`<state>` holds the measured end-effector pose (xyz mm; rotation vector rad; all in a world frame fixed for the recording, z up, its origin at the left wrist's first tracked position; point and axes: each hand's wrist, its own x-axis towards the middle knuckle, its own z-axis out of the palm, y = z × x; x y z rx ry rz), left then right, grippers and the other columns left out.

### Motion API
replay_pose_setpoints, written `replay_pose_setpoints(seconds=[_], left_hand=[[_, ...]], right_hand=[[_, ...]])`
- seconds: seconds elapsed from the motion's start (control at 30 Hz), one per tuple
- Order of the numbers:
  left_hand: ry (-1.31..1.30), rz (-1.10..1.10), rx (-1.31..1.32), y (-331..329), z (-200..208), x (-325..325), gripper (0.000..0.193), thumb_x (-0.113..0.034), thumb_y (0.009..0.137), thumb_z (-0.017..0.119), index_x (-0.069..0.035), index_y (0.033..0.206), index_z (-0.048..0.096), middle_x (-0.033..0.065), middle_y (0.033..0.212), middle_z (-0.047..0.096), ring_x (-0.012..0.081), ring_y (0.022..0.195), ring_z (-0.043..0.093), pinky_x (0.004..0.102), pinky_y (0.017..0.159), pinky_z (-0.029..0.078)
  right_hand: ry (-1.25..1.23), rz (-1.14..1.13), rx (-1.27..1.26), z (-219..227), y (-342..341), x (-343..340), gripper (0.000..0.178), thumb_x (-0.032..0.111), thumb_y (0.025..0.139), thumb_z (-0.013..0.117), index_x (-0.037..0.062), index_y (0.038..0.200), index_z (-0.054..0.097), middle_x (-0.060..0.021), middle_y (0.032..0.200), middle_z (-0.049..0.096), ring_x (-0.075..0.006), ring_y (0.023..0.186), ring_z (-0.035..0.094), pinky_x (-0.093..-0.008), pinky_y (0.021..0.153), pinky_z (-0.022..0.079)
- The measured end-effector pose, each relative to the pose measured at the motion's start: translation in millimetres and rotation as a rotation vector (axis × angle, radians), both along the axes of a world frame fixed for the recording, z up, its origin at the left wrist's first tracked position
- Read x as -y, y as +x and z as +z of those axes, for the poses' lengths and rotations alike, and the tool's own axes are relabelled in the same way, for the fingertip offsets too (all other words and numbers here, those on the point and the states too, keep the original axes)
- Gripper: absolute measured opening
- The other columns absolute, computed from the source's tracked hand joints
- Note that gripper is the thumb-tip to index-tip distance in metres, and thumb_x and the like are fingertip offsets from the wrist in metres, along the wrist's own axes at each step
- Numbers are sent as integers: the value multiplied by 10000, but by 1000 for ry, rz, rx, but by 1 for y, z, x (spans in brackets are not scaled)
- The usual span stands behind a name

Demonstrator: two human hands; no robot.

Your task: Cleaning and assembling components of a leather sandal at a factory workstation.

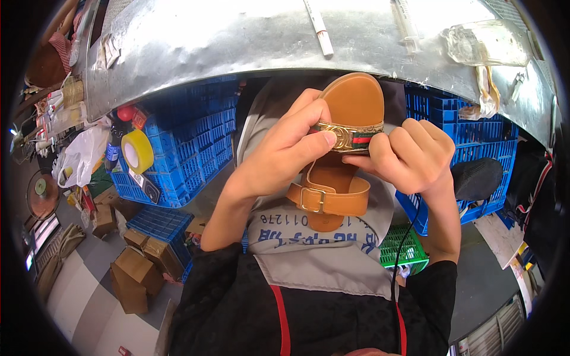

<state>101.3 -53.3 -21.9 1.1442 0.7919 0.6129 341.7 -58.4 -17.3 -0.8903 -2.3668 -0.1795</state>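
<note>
A tan flat sandal [350,107] with a gold buckle ornament, a green-and-red strap and a buckled ankle strap [328,199] is held up over my lap, below the edge of a metal table [237,41]. My left hand [282,151] grips the front strap, its thumb pressed on the gold ornament. On the right side of that strap my right hand [409,154] pinches the striped band with its fingertips. The heel end of the sandal hangs down toward my grey apron [320,261].
Blue plastic crates [190,142] stand under the table on both sides, with a green crate [409,249] lower right. A yellow tape roll [138,151] leans on the left crate. Cardboard boxes [136,267] lie on the floor at left. A marker [319,26] and a clear bag [487,41] rest on the table.
</note>
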Motion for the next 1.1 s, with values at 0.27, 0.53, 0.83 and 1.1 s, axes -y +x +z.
replay_pose_setpoints(seconds=[0.27, 0.53, 0.83, 1.1], left_hand=[[-30, 17, -24, -3, -1, -1, 190, -214, 1014, 555, -44, 972, 483, 48, 1067, 394, 117, 906, 407, 267, 789, 377], [18, 16, -7, -3, -5, -2, 188, -218, 1019, 551, -40, 985, 499, 44, 1058, 390, 111, 898, 403, 269, 777, 372], [15, 15, -8, 0, -12, -2, 219, -245, 1033, 552, -31, 994, 525, 45, 1026, 406, 131, 906, 430, 264, 809, 383], [44, 33, -15, -2, -14, -2, 225, -242, 1036, 560, -19, 1020, 536, 47, 1022, 417, 133, 919, 438, 264, 827, 385]], right_hand=[[9, 9, 6, -3, -3, -4, 354, 374, 822, 826, 136, 800, 565, 39, 596, 367, -108, 487, 376, -232, 438, 263], [18, 26, 3, -5, -2, -6, 355, 365, 837, 824, 135, 796, 558, 37, 595, 363, -111, 487, 371, -232, 439, 261], [-112, 47, -80, 2, 8, 2, 440, 379, 767, 879, 72, 818, 567, 13, 596, 373, -149, 474, 382, -268, 421, 278], [-438, 36, -305, 9, 20, 33, 534, 425, 694, 924, 50, 844, 574, -18, 579, 446, -184, 439, 443, -305, 404, 314]])
